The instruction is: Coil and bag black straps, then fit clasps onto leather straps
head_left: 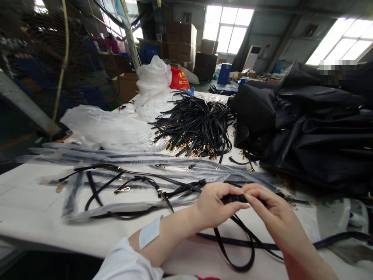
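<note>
Both hands meet over the front of the table, pinching the same black strap (235, 198). My left hand (217, 204) is closed round one part of it, thumb and fingers pressed together. Fingertips of my right hand (269, 206) touch those of the left and grip the strap beside them. Whatever detail lies between the fingertips is hidden. A loop of black strap (247, 268) hangs below the hands onto the tabletop. Left of them lie loose black straps (145, 179) with gold clasps (124, 189), among straps in clear plastic sleeves (71, 198).
A heap of black straps with gold clips (201, 120) sits mid-table. Clear plastic bags (107, 126) and a red bag (178, 79) lie behind to the left. Black bags (317, 132) are piled on the right. Cartons (182, 42) stack up at the back.
</note>
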Available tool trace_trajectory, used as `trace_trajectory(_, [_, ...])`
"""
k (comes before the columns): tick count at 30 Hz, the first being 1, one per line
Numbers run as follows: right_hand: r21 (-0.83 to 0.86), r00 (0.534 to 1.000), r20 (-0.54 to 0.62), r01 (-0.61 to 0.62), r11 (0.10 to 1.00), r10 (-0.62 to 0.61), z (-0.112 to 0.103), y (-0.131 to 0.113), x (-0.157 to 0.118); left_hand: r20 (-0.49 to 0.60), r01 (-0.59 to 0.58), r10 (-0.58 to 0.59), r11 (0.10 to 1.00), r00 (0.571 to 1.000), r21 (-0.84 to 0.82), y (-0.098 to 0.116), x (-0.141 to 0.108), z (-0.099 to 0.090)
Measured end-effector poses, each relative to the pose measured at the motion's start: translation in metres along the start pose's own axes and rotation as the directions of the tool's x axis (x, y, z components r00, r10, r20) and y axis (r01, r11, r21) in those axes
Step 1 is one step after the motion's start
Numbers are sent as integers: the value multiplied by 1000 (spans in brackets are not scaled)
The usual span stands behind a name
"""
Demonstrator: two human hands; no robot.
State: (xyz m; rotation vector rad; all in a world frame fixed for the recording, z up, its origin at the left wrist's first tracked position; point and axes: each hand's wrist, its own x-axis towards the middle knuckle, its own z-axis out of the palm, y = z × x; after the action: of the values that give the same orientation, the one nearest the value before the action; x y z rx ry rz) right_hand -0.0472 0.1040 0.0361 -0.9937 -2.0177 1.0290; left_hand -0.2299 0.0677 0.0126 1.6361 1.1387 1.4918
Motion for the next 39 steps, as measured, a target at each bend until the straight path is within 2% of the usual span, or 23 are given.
trace_trajectory(6, [-13,1000,-15,-16,1000,16,-18,8,2,4,80,-80,997,997,-6,-3,3,-1])
trace_trajectory(14, [0,1000,-1,-18,1000,18,-7,11,1,15,8,-8,1000,1000,-8,-4,3,-2])
trace_trajectory(20, [13,1000,-21,19,1000,-19,-1,14,-3,96,28,-30,999,995,27,-6,5,-6])
trace_trajectory(32, [60,990,-133,57,997,-48,12,15,-13,86,114,-107,991,991,-75,0,5,-6])
trace_trajectory(39, [93,991,-130,36,995,-24,9,25,-15,119,134,-125,988,985,-77,-3,4,-4])
